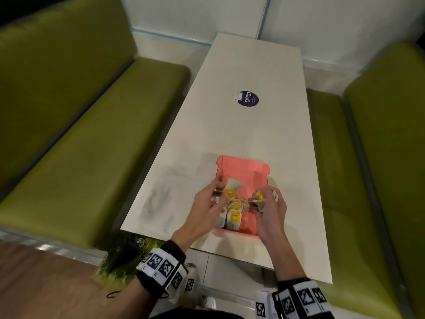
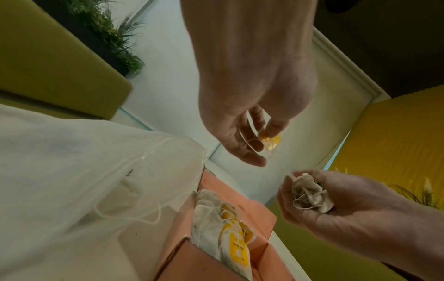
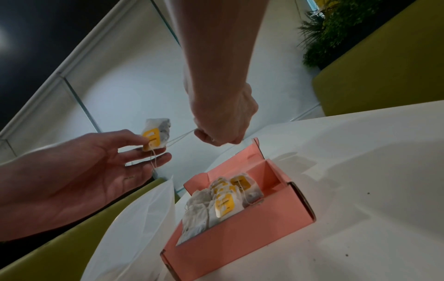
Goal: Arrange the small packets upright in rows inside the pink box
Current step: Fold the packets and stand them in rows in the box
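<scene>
I've got both hands up over the pink box [image 1: 241, 168], which sits at the near end of the white worktop [image 1: 253, 130], close to the near edge, lid flap standing open at its far side. My left hand [image 1: 208, 204] pinches a tea bag [image 3: 157, 136] by its yellow tag between thumb and fingertips, the other fingers stretched out loose below it. My right hand [image 1: 270, 211] is curled round a crumpled tea bag [image 2: 311, 193] with tangled string, and another yellow tag [image 1: 259, 195] shows at its fingertips. A thin string [image 3: 181, 136] runs taut between the two hands, above the box.

Inside the box, a cluster of tea bags [image 3: 221, 199] stands packed along its left side, yellow tags facing up, strings looped over them; the right side shows bare pink floor. A clear plastic bag [image 2: 79, 171] lies on the worktop just left of the box, touching its left wall in the left wrist view. Farther along the worktop there's a round purple sticker [image 1: 249, 99]. Green benches [image 1: 92, 134] flank the worktop on both sides.
</scene>
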A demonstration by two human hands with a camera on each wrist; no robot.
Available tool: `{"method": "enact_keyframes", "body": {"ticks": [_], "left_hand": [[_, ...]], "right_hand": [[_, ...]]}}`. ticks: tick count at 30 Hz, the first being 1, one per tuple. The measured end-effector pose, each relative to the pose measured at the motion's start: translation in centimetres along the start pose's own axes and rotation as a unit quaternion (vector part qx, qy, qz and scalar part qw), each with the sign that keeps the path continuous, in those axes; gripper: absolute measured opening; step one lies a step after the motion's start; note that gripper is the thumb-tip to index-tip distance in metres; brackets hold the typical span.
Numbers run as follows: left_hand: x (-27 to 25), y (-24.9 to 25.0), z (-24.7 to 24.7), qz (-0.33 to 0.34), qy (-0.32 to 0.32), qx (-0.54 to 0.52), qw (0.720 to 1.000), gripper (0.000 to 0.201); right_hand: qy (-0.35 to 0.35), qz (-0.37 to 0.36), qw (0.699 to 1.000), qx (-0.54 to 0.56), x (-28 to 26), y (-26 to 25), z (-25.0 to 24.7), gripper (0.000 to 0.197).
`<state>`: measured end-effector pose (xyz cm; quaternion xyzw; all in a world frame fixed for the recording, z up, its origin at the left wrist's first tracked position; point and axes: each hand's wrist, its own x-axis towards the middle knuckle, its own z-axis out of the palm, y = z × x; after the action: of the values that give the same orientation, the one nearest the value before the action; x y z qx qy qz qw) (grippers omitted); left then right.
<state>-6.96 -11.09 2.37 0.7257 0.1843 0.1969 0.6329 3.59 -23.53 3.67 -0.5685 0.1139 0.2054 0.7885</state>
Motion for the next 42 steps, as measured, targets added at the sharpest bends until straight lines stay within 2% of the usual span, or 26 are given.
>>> {"method": "enact_keyframes", "body": {"ticks": [6, 9, 11, 14, 16, 21, 24, 28, 35, 39, 42], "left_hand": [[0.4, -0.1, 0.0, 0.003, 0.05, -0.015, 0.999, 0.006], [0.5, -0.3, -0.2, 0.012, 0.053, 0.004, 0.999, 0.013], [0.8, -0.4, -0.2, 0.008, 0.034, 0.019, 0.999, 0.02], [1.4, -0.5, 0.0, 0.015, -0.047, 0.052, 0.997, 0.029], [1.5, -0.2, 0.2, 0.02, -0.087, 0.055, 0.995, 0.028], [1.6, 0.1, 0.5, -0.01, -0.056, -0.006, 0.998, 0.017], [1.5, -0.3, 0.5, -0.013, -0.041, -0.029, 0.999, 0.019], [1.3, -0.2, 0.6, -0.015, -0.019, -0.044, 0.999, 0.015], [1.3, -0.4, 0.8, 0.0, -0.007, 0.015, 1.0, 0.01], [1.3, -0.2, 0.9, 0.045, 0.018, 0.073, 0.996, 0.01], [1.3, -0.6, 0.8, 0.07, -0.006, 0.12, 0.99, 0.008]], "right_hand": [[0.025, -0.069, 0.989, -0.132, 0.5, 0.6, -1.1, 0.011], [0.01, -0.129, 0.958, -0.255, 0.8, 0.7, -2.0, 0.009], [-0.043, -0.161, 0.937, -0.306, 0.6, 0.3, -2.1, 0.011], [-0.164, -0.202, 0.898, -0.355, 0.3, -0.4, -1.5, 0.019], [-0.212, -0.214, 0.877, -0.375, 0.3, -0.7, -1.1, 0.024], [-0.239, -0.153, 0.881, -0.378, 0.8, -0.8, -1.5, 0.005], [-0.249, -0.118, 0.885, -0.376, 0.8, -0.7, -2.0, 0.006], [-0.197, -0.099, 0.934, -0.282, 0.4, -0.7, -2.1, 0.007], [-0.17, -0.082, 0.953, -0.237, 0.1, -0.7, -2.1, 0.007], [-0.176, -0.056, 0.959, -0.215, 0.0, -1.0, -2.2, 0.008], [-0.186, -0.044, 0.962, -0.194, 0.1, -1.2, -2.4, 0.009]]}}
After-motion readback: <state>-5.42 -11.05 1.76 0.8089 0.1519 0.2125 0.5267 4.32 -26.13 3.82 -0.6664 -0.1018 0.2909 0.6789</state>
